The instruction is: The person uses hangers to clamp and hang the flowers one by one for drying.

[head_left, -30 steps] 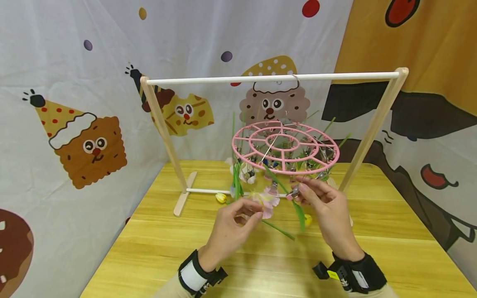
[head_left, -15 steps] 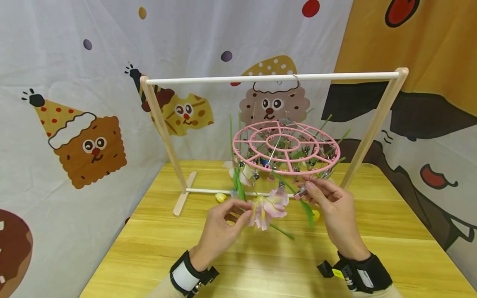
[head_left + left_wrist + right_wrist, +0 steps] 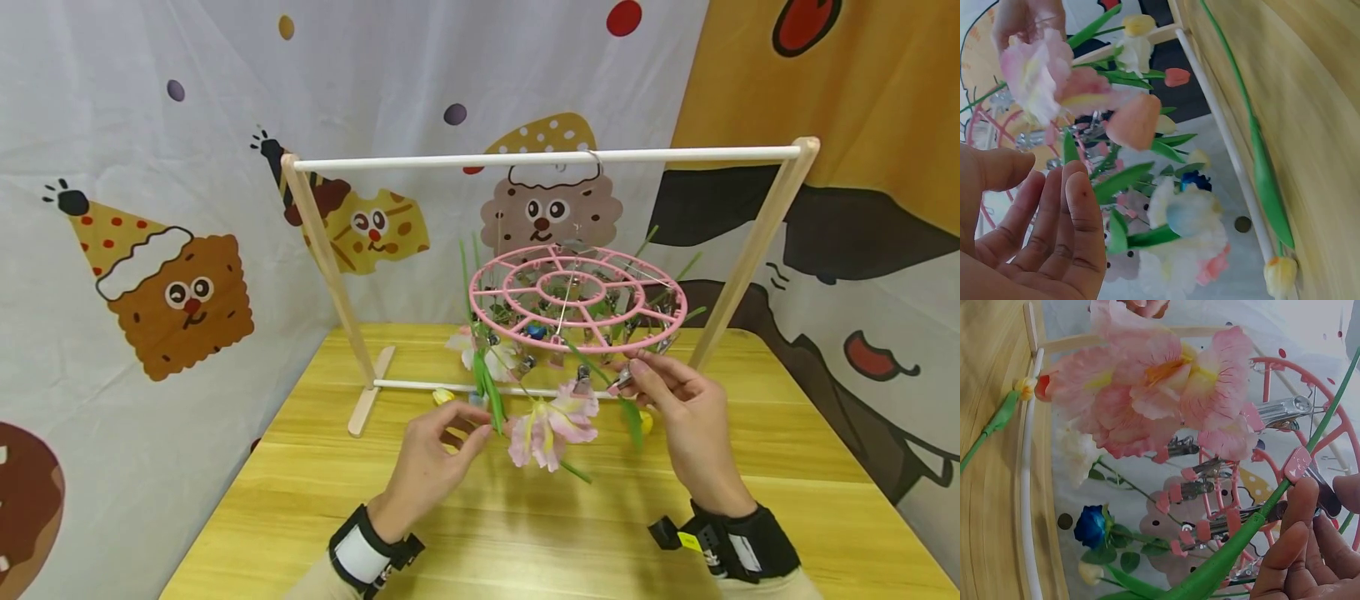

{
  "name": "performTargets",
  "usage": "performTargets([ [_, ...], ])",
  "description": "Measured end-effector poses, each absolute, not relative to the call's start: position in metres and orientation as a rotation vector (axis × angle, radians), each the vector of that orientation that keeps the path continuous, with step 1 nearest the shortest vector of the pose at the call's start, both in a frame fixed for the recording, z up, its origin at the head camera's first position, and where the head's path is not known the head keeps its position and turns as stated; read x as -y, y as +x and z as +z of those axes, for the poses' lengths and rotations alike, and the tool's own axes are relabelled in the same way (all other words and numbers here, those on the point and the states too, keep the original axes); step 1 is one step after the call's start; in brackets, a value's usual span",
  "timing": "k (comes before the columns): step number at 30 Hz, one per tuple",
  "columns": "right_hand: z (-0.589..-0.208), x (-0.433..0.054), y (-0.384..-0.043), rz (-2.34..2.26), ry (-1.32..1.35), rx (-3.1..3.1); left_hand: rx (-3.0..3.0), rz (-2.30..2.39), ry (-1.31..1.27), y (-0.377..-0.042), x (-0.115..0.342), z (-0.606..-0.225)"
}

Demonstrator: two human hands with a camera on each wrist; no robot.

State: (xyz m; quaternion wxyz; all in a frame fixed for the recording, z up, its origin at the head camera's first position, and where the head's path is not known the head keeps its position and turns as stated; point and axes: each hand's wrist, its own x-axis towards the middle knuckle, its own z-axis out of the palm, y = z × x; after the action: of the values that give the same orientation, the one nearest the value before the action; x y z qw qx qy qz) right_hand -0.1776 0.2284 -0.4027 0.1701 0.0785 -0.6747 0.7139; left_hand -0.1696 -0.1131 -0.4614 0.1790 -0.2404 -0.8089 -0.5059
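A round pink clip hanger (image 3: 488,292) hangs from the rack's bar, with flowers clipped under it. My right hand (image 3: 686,417) pinches a metal clip at the hanger's right front. In the right wrist view, that clip's pink tips (image 3: 1297,464) sit on a green stem (image 3: 1339,394). My left hand (image 3: 431,458) is left of a large pink flower (image 3: 543,433) on the hanger, its fingers loosely bent beside a green leaf (image 3: 491,396). Nothing lies between those fingers in the left wrist view, where a peach tulip (image 3: 1135,122) hangs just beyond them.
A wooden rack with a white top bar (image 3: 420,161) and a low white bar (image 3: 408,385) stands on the wooden table (image 3: 300,500). A yellow tulip (image 3: 1280,276) lies by the low bar. A blue rose (image 3: 1091,526) hangs among several other clipped flowers.
The hanger has turned, bringing the pink flower rightward and toward me. My left hand has shifted left, away from the flower. My right hand has moved right, keeping its pinch on the clip.
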Motion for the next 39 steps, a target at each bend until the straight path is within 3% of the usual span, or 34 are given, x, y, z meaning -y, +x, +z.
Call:
performTargets([
  [26,-0.405,-0.248,-0.189,2.027,0.194,1.831,2.559,-1.103,-0.533,-0.217,0.149,-0.493],
  [39,-0.415,-0.257,-0.178,1.879,0.085,1.950,2.703,-0.719,-0.682,-0.245,0.155,-0.495],
])
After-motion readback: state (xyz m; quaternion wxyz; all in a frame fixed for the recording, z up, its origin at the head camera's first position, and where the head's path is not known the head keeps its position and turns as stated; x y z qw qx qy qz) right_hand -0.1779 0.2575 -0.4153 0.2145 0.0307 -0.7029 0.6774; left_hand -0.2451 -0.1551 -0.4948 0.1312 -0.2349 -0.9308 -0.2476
